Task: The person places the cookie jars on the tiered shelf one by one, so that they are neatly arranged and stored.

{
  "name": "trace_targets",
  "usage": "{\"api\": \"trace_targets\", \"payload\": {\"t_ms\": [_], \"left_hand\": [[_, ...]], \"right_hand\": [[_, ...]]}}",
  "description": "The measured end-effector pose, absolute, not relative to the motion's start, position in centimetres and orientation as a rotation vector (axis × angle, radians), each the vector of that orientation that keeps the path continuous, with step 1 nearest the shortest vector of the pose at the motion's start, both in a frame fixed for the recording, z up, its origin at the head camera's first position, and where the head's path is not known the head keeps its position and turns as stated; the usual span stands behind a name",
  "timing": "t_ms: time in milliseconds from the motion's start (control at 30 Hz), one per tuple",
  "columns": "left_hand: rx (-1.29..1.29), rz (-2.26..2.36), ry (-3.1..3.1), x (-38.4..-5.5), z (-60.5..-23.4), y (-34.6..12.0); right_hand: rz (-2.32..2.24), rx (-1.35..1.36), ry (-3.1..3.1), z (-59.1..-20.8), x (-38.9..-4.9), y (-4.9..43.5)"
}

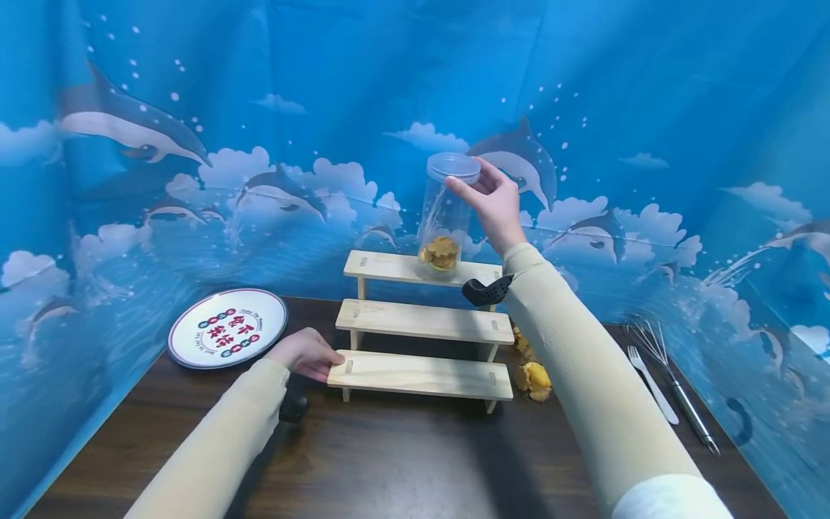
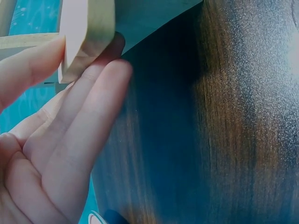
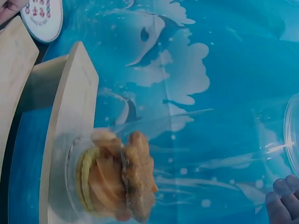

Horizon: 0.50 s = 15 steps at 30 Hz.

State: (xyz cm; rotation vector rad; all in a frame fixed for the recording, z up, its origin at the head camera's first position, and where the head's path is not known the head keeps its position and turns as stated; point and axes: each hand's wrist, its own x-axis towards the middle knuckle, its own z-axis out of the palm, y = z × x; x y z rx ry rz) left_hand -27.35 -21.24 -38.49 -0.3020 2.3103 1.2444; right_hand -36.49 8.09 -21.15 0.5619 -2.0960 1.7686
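The likeliest trouble is a tipped jar. A tall, clear plastic cylindrical jar (image 1: 446, 216) with a translucent round lid (image 1: 454, 164) stands upright or nearly so at the top board of the pale wooden three-step stand (image 1: 421, 319); whether its base bears fully on that board or hangs just above it, I cannot tell. Because the board is narrow and the jar is held only near its top, a release with the base overhanging an edge could send it toppling down the steps or behind the stand. A lid pulling loose under the grip could drop it too. The golden-brown, crinkle-edged food pieces (image 1: 441, 254) at the jar's bottom would probably tumble or crumble. A tug on the stand's lowest board could also shift everything above, and the black wrist strap (image 1: 489, 290), seen across the stand's right end, might knock a board if it is as near as it looks.

The right hand (image 1: 496, 205), above the stand's top board, grips the jar around its lid, thumb and fingers parted by the lid's width. The left hand (image 1: 308, 355) pinches the left end of the stand's lowest board, thumb above and fingers beneath, only slightly apart.
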Motion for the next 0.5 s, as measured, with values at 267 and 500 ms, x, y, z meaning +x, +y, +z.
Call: {"api": "trace_targets", "payload": {"t_ms": [267, 500], "left_hand": [[-0.318, 1.249, 2.312, -27.4, -38.7, -21.1], [-0.344, 1.248, 2.316, -27.3, -38.8, -21.3]], "right_hand": [[1.749, 0.528, -2.111, -21.3, -36.8, 6.2], [1.722, 0.533, -2.139, -21.8, -37.3, 5.2]]}}
